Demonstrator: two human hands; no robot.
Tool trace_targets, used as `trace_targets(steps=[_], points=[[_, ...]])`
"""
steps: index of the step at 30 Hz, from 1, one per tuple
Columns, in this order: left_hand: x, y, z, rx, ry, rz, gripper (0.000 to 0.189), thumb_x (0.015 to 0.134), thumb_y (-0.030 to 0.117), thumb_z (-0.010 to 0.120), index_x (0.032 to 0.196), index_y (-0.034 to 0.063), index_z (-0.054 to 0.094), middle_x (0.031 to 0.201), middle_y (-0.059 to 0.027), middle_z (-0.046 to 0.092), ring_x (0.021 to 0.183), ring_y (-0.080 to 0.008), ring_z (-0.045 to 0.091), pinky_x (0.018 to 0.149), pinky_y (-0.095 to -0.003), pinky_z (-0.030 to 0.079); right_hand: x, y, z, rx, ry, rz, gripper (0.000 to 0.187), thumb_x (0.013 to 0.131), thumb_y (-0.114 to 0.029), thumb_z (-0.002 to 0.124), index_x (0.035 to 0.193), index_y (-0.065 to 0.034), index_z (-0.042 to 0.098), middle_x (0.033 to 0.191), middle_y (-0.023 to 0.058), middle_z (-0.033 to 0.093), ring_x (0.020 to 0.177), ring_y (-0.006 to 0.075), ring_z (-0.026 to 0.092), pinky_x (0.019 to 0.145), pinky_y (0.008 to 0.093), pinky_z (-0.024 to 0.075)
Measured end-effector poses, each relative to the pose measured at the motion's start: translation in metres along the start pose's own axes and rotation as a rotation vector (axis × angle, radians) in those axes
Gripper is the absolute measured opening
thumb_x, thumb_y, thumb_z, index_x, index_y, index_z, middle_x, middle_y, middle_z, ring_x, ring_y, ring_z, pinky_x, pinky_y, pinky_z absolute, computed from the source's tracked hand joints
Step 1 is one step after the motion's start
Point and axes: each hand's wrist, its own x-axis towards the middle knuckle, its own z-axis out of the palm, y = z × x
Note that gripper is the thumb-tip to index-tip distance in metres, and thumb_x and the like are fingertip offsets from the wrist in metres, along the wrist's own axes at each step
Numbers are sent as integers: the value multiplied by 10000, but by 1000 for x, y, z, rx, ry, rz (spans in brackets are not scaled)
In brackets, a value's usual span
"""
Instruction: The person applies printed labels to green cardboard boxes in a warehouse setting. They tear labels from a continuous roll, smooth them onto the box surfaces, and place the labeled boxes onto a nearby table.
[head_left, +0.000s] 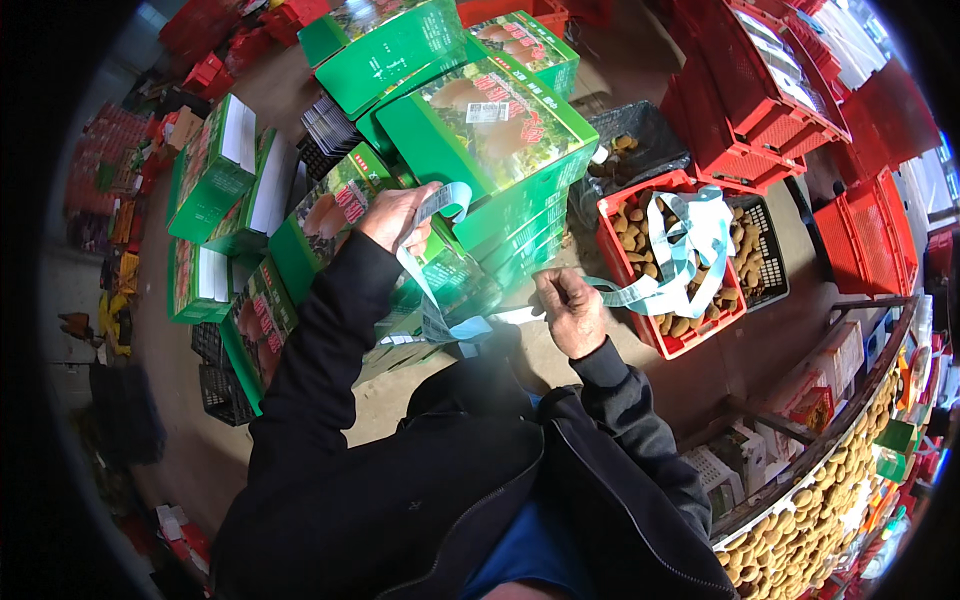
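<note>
My left hand (397, 217) grips a strip of pale printed labels (421, 289) over a green carton (330, 214) with kiwifruit pictures. One end of the strip curls up past the fingers; the rest hangs toward my jacket. To the right, my right hand (571, 311) has its fingers curled together above the floor. Another length of label strip (626, 294) runs behind its knuckles, and whether the fingers hold it is hidden. This length comes from a tangled heap of label strip (694, 247) lying on kiwifruit in a red crate (646, 324).
Stacked green cartons (517, 127) stand ahead, and more cartons (214, 169) stand at left. Beyond the crate are a black-lined basket (637, 139) and a black crate of kiwifruit (776, 259). Red crates (750, 97) rise at far right. Kiwifruit cover a table (810, 517) at lower right.
</note>
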Motion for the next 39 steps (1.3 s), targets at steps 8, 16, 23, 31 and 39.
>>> trace_targets(steps=[8, 16, 23, 31, 39], points=[[16, 8, 9, 59, -425, 314, 283, 994, 190, 623, 1224, 25, 633, 872, -59, 583, 587, -155, 611, 494, -301, 448, 17, -1, -2, 49, 14, 37, 372, 1041, -195, 645, 1296, 62, 557, 887, 84, 710, 688, 113, 663, 604, 253, 509], [-20, -13, 105, 129, -217, 495, 191, 1029, 151, 640, 1147, 14, 701, 1014, 18, 709, 879, -42, 623, 783, -227, 502, -6, -30, -22, 254, 45, 84, 875, 995, -237, 716, 1623, 9, 157, 1329, 212, 622, 990, 224, 699, 715, 306, 570], [-51, -78, 181, 446, -230, 409, 168, 1016, 149, 661, 905, 24, 651, 735, 61, 543, 645, -23, 445, 575, -221, 349, -74, -25, -80, 597, 275, 237, 740, 1056, -290, 614, 1590, 44, 224, 1231, 187, 650, 892, 254, 727, 610, 273, 553], [-13, -209, 218, 580, -391, 310, 311, 996, 125, 683, 730, 35, 548, 639, 35, 489, 602, -37, 433, 531, -268, 351, -162, 21, -96, 889, 665, 523, 301, 1072, -298, 579, 1088, -13, 674, 879, 90, 727, 683, 175, 702, 528, 300, 551], [-5, -324, 217, 708, -618, 180, 166, 964, 162, 691, 950, 0, 723, 756, -134, 650, 649, -191, 650, 587, -326, 475, -239, 88, -68, 833, 859, 712, 567, 1005, -60, 474, 1551, 5, 335, 1291, 172, 650, 934, 274, 741, 563, 356, 628]])
